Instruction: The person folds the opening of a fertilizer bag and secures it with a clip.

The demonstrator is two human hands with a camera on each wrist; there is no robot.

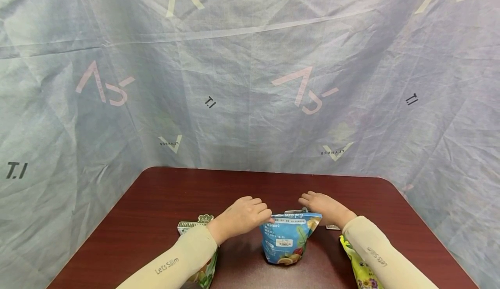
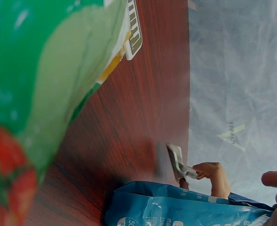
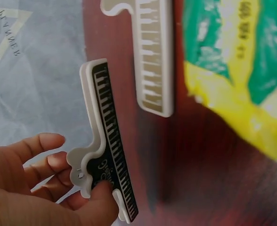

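A blue bag (image 1: 284, 241) printed with fruit stands upright in the middle of the table. My left hand (image 1: 245, 215) pinches its top left corner. Behind the bag's top edge, my right hand (image 1: 326, 207) holds a piano-key bag clip (image 3: 111, 136) between thumb and fingers. This clip is white with a black keyboard strip and lettering. In the left wrist view the clip (image 2: 176, 160) appears beyond the bag; whether it touches the bag, I cannot tell. A second clip (image 3: 152, 61), with brownish keys, lies on the table near my right hand.
On the left, partly behind my forearm, stands a green bag (image 1: 208, 269) with a piano-key clip (image 1: 191, 225) at its top. A yellow-green bag (image 1: 361, 267) stands on the right beside my sleeve. A printed grey cloth (image 1: 250, 85) hangs behind the dark red table (image 1: 164, 193).
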